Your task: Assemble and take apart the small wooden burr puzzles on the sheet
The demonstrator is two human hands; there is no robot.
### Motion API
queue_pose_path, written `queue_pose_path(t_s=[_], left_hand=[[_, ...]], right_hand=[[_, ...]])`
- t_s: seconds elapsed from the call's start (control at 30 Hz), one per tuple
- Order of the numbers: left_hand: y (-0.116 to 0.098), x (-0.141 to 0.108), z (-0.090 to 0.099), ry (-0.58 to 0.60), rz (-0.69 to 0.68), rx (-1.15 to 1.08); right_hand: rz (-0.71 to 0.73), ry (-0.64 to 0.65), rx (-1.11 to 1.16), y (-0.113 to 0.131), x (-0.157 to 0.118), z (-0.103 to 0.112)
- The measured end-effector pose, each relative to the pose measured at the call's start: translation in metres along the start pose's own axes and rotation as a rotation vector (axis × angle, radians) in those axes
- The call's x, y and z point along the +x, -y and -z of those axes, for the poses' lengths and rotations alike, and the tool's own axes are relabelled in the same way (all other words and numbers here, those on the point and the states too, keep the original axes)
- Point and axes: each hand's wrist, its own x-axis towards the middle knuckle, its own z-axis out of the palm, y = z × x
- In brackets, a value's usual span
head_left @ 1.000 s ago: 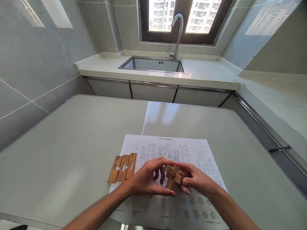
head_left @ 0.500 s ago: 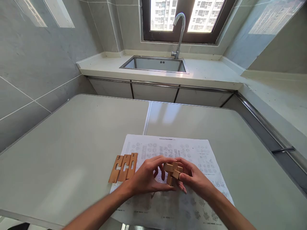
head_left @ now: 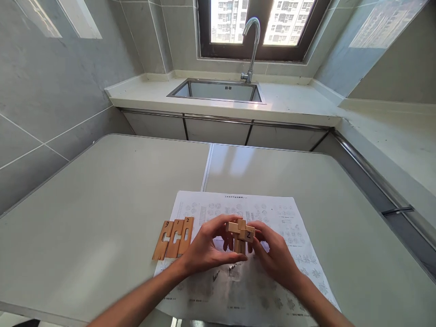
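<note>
Between my two hands is a wooden burr puzzle (head_left: 241, 230), made of interlocked light-wood bars and held above the printed sheet. A dark mark like a "2" or "Z" shows on the bar end facing me. My left hand (head_left: 208, 245) grips it from the left, thumb below and fingers at the top and behind. On the other side, my right hand (head_left: 275, 250) pinches its right end, with some fingertips hidden behind the wood. Left of my left hand lie three flat slotted wooden pieces, numbered 3 (head_left: 160, 249), 1 (head_left: 172, 250) and 2 (head_left: 184, 248).
The printed sheet (head_left: 269, 204) with rows of small diagrams lies on a pale table (head_left: 102, 204) with a seam. Beyond the table are a counter (head_left: 289, 97), a sink (head_left: 218, 99), a faucet (head_left: 256, 45) and a window. Tiled wall stands to the left.
The burr puzzle has turned in my hands, so a marked bar end now faces me. My right fingers have shifted their hold on it. The flat pieces have stayed put.
</note>
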Motion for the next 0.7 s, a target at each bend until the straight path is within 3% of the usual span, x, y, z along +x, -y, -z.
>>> queue_pose_path(t_s=[0.17,0.47,0.7], left_hand=[[-0.0001,0.0019,-0.0001,0.000,0.029,-0.025],[0.0023,-0.0007,-0.0006,0.043,0.134,-0.109],[0.0001,0.0005,0.0021,0.112,0.193,-0.191]], right_hand=[[-0.005,0.049,0.009,0.0010,0.0001,0.0010],[0.047,0.022,-0.121,0.0023,-0.0010,-0.0017],[0.074,0.061,-0.030,0.0017,-0.0049,-0.0030]])
